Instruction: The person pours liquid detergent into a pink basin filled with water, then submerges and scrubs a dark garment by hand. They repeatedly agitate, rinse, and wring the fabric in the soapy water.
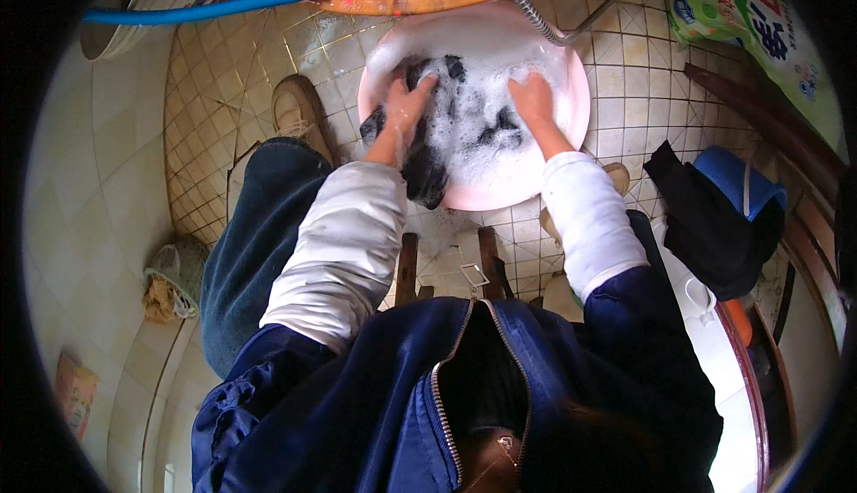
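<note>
A pink plastic basin (582, 88) stands on the tiled floor in front of me, with white suds (462, 115) covering its water. Wet dark cloth (425, 175) lies along the basin's left side and hangs over the rim towards me. My left hand (405, 101) grips part of this cloth, thumb towards the middle of the basin. On the right, my right hand (533, 99) is sunk in the foam. Its fingertips are hidden, so what they hold cannot be seen. Dark patches of fabric (499, 130) show through the suds between both hands.
Beyond the basin stands an orange-brown tub (428, 4), crossed by a blue hose (241, 12). A metal shower hose (525, 4) hangs down to the basin's far rim. At right are a detergent bag (770, 31) and a blue bucket (730, 175) with black cloth (703, 232) draped by it.
</note>
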### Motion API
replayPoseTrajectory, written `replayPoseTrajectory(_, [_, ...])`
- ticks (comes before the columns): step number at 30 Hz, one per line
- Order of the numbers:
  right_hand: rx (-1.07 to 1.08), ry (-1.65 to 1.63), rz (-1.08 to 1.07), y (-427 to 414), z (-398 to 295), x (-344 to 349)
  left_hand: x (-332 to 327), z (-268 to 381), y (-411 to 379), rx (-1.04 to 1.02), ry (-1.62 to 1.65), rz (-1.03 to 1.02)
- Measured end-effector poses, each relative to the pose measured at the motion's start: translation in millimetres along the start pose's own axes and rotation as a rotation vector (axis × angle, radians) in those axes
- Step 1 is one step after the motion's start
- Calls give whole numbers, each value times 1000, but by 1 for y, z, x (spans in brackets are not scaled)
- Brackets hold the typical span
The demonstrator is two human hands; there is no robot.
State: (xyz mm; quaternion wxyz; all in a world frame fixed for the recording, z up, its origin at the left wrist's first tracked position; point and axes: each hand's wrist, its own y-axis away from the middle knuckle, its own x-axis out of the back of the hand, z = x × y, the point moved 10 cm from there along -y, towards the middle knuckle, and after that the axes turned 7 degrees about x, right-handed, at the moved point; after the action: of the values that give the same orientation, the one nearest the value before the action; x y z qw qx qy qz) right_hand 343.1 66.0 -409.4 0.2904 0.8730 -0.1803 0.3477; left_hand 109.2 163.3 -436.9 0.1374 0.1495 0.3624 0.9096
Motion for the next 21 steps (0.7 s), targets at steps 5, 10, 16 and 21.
replayPoseTrajectory(5, [-11, -343, -49, 49, -44, -49, -59, -15, 25, 342, 517, -334])
replayPoseTrajectory(10, [198, -395, 19, 90, -143, -28, -42, -90, 16, 277, 716, -564])
replayPoseTrajectory(16, [196, 41, 157, -27, -51, -20, -48, -60, 34, 598, 337, -282])
replayPoseTrajectory(21, [90, -173, 215, -10, -15, -9, -28, -48, 26, 624, 817, -271])
